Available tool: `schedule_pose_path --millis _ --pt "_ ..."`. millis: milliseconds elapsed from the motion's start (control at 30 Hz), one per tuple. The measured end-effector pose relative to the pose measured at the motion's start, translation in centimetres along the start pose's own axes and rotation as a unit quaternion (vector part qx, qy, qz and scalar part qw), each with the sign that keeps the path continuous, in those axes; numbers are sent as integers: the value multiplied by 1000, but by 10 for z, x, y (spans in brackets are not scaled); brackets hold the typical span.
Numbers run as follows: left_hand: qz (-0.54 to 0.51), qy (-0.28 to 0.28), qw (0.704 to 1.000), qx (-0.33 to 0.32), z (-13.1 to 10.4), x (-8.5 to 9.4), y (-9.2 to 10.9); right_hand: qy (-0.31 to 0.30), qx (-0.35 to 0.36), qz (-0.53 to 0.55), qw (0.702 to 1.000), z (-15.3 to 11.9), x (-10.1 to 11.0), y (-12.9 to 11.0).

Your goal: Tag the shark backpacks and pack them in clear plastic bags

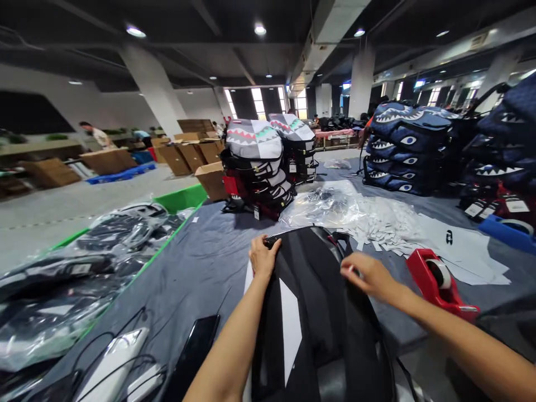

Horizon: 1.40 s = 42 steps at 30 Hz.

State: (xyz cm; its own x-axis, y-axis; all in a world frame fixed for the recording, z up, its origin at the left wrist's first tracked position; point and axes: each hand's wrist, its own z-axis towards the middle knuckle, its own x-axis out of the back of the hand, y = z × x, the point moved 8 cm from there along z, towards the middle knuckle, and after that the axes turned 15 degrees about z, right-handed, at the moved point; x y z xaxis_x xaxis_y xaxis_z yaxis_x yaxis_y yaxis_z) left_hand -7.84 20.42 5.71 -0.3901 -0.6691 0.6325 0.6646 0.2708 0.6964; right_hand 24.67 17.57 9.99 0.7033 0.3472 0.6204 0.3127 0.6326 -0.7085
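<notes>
A black backpack (326, 290) lies on the table in front of me, its strap side up, with a white panel (291, 329) showing along its left. My left hand (263, 257) is closed at the bag's upper left edge, gripping a small black part (272, 242) that looks like a strap end or buckle. On the other side, my right hand (367, 274) is pinched near the upper right edge. Something small and pale shows at its fingers, too little to name. A black strap loop (341, 240) stands up just beyond that hand.
Stacked backpacks (255, 167) stand ahead, blue shark-patterned ones (406, 151) at right. Plastic bags (322, 204), white slips (389, 220) and a red tape dispenser (438, 282) lie on the table. A green-edged bin (184, 198) of wrapped bags is left; a phone (195, 349) sits nearby.
</notes>
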Motion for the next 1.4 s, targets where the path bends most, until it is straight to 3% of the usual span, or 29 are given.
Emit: schedule_pose_path --millis 67,133,200,267,333,433,600,767,900,1033,1133,1233,1300,1400 --pt "43 29 998 -34 -4 9 11 113 -138 23 984 20 33 59" --pt "82 44 989 -116 -12 14 35 158 -249 75 952 39 42 106" --pt "93 1 968 -231 -29 5 67 158 -288 115 938 63 35 128" --pt "62 -101 941 -317 -49 -16 94 155 -281 138 937 87 28 128" --pt "26 -190 918 -347 -65 -40 113 169 -257 154 939 103 26 115" --pt "-15 -239 905 -351 -73 -68 133 181 -181 150 955 106 29 76" --pt "-89 -243 894 -366 -84 -94 149 153 -10 38 987 62 22 2" --pt "-139 -220 905 -336 -89 -103 139 178 43 32 983 21 20 -39" --pt "-150 -223 907 -323 -77 -110 139 215 36 58 974 3 28 -53" --pt "-148 -241 899 -335 -82 -100 149 240 26 74 968 -2 51 -52" --pt "-169 -242 880 -372 -105 -72 172 246 5 75 966 4 77 -47" --pt "-184 -197 845 -461 -126 -33 212 185 -6 64 981 16 91 -49" --pt "-143 -159 833 -511 -128 -14 231 142 -13 76 987 25 95 -52" --pt "-20 -110 848 -518 -115 -6 230 103 -55 151 982 37 104 -47"
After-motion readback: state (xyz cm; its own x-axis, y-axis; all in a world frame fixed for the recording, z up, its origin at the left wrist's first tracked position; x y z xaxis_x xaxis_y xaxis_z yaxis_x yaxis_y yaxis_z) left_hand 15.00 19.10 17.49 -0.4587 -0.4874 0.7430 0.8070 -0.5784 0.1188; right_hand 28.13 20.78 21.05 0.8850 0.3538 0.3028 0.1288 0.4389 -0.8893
